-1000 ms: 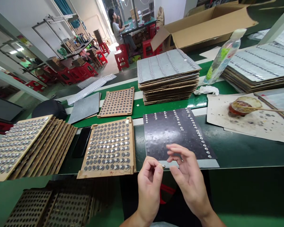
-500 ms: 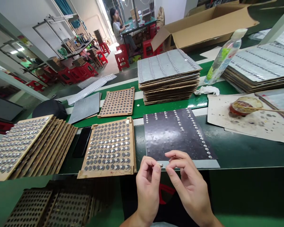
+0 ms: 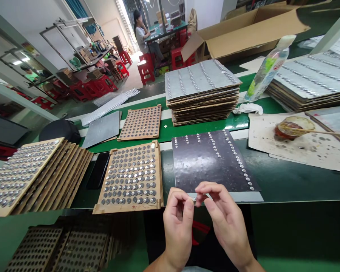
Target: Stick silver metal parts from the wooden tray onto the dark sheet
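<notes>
My left hand (image 3: 178,221) and my right hand (image 3: 225,223) meet at the near edge of the table, fingertips pinched together around a small silver button cell (image 3: 194,197). Just beyond them lies a dark sheet (image 3: 204,166) with rows of button cells stuck along its right side and top. Left of the hands sits a wooden tray (image 3: 132,177) with a grid of holes filled with button cells.
A fanned stack of filled wooden trays (image 3: 31,173) is at the left, another tray (image 3: 140,122) behind. Piles of grey cardboard sheets (image 3: 201,90) with cell rows, a plastic bottle (image 3: 265,70), a glue pot (image 3: 290,126) on paper and a cardboard box (image 3: 243,30) stand beyond. A person sits far back.
My right hand's fingers closed from spread to a pinch and moved left to meet the left hand's fingertips at the button cell.
</notes>
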Tool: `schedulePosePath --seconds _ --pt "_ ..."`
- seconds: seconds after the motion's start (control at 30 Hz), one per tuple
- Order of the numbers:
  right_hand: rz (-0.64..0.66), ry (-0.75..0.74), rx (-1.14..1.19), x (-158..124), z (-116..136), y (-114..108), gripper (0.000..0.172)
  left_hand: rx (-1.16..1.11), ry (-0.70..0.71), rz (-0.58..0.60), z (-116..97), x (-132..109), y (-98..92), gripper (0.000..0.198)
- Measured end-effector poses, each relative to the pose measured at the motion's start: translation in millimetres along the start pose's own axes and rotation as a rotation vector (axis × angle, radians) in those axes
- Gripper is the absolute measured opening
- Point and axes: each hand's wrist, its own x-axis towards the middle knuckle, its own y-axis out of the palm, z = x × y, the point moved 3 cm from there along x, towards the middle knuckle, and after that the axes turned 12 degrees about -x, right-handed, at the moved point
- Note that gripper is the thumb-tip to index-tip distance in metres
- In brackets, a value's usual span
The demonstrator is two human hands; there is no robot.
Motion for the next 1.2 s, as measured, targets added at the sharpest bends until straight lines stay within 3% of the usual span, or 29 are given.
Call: schedulePosePath --seconds 0.13,0.27,0.47,0.57,0.67,0.7,0.8,1.03,1.2 --pt "0.048 0.087 0.092 1 -1 6 0.005 0.002 0.022 0.009 -2 1 1.9 0.031" --pt "0.071 0.189 0.217 5 0 10 0.019 -0.003 0.023 0.015 -2 0 1.3 0.032" --pt "0.187 0.498 0.540 9 -4 15 0.033 -0.147 -0.164 0.079 9 0 -2.2 0.029" --pt "0.112 0.471 0.299 17 -18 1 0.032 -0.180 -0.229 0.052 12 2 -7.7 0.030" --pt "-0.075 0.267 -0.382 38 -40 -31 0.034 -0.140 -0.233 0.004 8 5 -22.6 0.031" --pt "-0.146 0.204 -0.685 47 -47 -43 0.034 -0.110 -0.220 -0.021 6 7 -31.2 0.031" --pt "-0.241 0.186 -0.974 74 -67 -71 0.030 0.042 -0.150 -0.127 -4 18 -69.4 0.035" --pt "-0.121 0.151 -1.196 110 -88 -84 0.028 0.677 0.005 -0.469 -32 59 -185.3 0.049" --pt "-0.073 0.112 -1.243 117 -99 -89 0.023 0.918 -0.043 -0.608 -45 70 -237.5 0.031"
